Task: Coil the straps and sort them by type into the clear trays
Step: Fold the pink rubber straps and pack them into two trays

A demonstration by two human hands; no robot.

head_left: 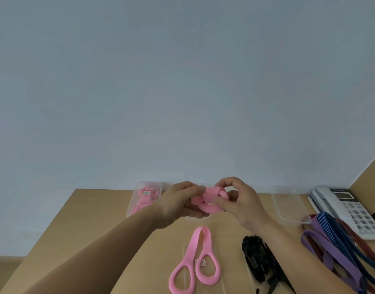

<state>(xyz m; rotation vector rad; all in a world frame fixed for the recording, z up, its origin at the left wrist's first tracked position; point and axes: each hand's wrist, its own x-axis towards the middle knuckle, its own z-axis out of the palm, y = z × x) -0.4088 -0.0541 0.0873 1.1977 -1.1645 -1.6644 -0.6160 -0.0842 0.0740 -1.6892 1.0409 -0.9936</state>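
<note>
Pale blue wall [182, 81] behind a wooden tabletop [93, 230]. Held above its far middle, a half-coiled pink strap [209, 201], pinched between both hands: left hand [178, 205] curled round one end, right hand [241, 204] gripping the loop with thumb and fingertips. Just behind the left hand, a clear tray [149, 183] with coiled pink straps inside. Nearer, a second pink strap [195, 266] lying uncoiled in loops, black straps [256, 259] beside it. To the right, another clear tray [288, 220], loose purple, blue and red straps [330, 249], a telephone [351, 209].
</note>
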